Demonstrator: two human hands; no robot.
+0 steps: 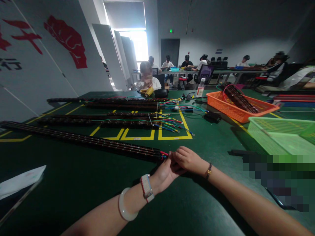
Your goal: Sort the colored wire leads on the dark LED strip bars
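A long dark bar [105,143] with reddish-brown lines lies slantwise on the green table. Short red and blue wires [163,154] come out of its right end and run into my hands. My left hand [163,173], palm partly up, has its fingers closed around these wires. Over its fingertips, my right hand [188,159] is closed too, with its fingers curled at the same spot. The wire ends are hidden between the two hands.
More dark bars [98,120] with coloured wires and ring terminals lie behind, over yellow table markings. To the right stand an orange basket [242,113] holding a bar and a green basket [280,134]. A bottle [200,88] stands at the back; a person [147,78] sits across.
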